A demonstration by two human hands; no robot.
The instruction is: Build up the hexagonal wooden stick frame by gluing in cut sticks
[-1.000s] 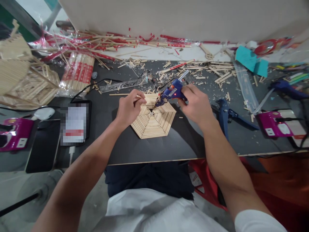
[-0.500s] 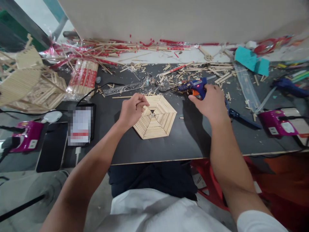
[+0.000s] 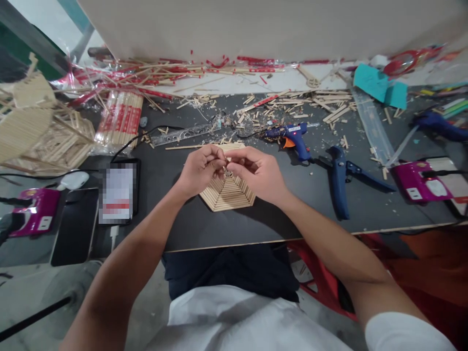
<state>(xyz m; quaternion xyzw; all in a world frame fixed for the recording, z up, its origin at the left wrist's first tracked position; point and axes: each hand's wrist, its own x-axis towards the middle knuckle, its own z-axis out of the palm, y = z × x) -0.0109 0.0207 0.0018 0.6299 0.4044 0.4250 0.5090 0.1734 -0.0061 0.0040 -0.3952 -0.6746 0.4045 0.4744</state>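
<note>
My left hand [image 3: 202, 171] is closed in a pinch over the upper left of a hexagonal panel of wooden sticks [image 3: 231, 197]. My right hand [image 3: 260, 174] meets it there, thumb and index finger pressed together. Whatever the fingertips hold is too small to make out. The panel lies flat on the dark table, its stick rows running round a small hole in the middle; both hands cover its upper half. A blue glue gun [image 3: 292, 136] with an orange trigger rests on its side beyond my right hand.
Blue cutting pliers [image 3: 340, 180] lie right of my right hand. Cut stick pieces [image 3: 300, 102] and a clear ruler [image 3: 183, 134] are behind the panel. Phones [image 3: 75, 226] and a purple power socket [image 3: 36, 209] sit left; another purple socket [image 3: 420, 181] stands right.
My right hand has let go of the glue gun, leaving it on the table, and moved left to join my left hand over the panel. The left hand has stayed nearly in place.
</note>
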